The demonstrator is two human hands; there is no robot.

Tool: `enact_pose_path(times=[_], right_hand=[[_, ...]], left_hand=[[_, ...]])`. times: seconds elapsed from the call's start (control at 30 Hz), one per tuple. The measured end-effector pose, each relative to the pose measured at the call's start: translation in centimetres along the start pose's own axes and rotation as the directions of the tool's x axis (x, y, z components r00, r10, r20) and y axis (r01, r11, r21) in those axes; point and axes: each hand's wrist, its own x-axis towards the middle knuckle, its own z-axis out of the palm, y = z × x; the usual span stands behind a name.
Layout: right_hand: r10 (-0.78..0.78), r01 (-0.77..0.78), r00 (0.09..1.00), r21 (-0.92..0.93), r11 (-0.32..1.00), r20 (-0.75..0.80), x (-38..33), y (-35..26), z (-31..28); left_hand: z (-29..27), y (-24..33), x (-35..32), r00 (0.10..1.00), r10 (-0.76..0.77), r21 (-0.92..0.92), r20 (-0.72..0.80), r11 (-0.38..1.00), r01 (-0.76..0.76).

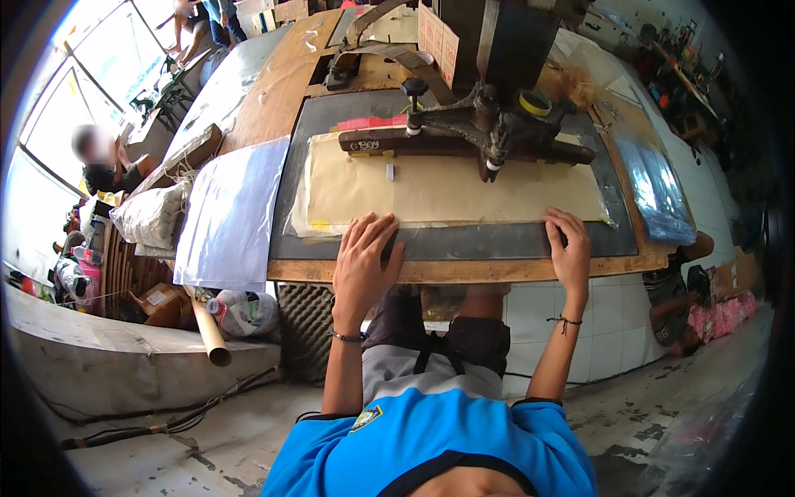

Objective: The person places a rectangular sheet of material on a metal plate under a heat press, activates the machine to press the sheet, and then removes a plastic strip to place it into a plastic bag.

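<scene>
- While both hands rest at the near edge of the tan sheet, placement reads as largely complete; hand release is not yet done.
- Left hand: palm down above the tabletop's near edge; four fingers nearly together, thumb apart, fingertips on the sheet's near edge, left of its middle.
- Right hand: fingers slightly bent and close together, thumb apart, fingertips at the sheet's near right corner. No grip by either hand is visible.
- Sheet position: on the dark board, its long side roughly parallel to the tabletop's near edge. A yellow patch marks its near left corner.
- Small grey block: on the sheet, just nearer than the bar.
- Dark bar: extends across the sheet's far part. Whether it presses down cannot be told; any remaining work at the bar is therefore undetermined.
</scene>
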Motion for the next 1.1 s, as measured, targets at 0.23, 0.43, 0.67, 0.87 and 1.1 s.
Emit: enact_pose_path(times=[0.23, 0.43, 0.67, 0.87, 1.1], right_hand=[[0.028, -0.028, 1.0, 0.011, 1.0, -0.006, 0.1, -0.7, 0.1], [0.048, -0.048, 0.999, -0.02, 0.999, 0.0, -0.1, -0.8, -0.1], [0.065, -0.065, 0.998, 0.007, 0.998, 0.01, 0.1, -0.8, 0.3], [0.071, -0.072, 0.997, -0.003, 0.997, -0.002, 0.3, -0.8, 0.4], [0.049, -0.049, 0.999, -0.038, 0.998, -0.001, 0.3, -0.7, 0.2]], left_hand=[[-0.2, -0.1, 0.1, 0.999, -0.025, 0.011, 0.019, 1.0, 0.025], [-0.2, 0.0, 0.1, 0.999, -0.044, -0.01, 0.028, 0.999, 0.044], [-0.2, -0.1, 0.3, 0.998, -0.045, -0.002, 0.034, 0.999, 0.045], [-0.2, -0.1, 0.5, 0.998, -0.054, -0.001, 0.029, 0.999, 0.054], [-0.5, 0.0, 0.5, 0.995, -0.066, -0.004, 0.081, 0.998, 0.067]])
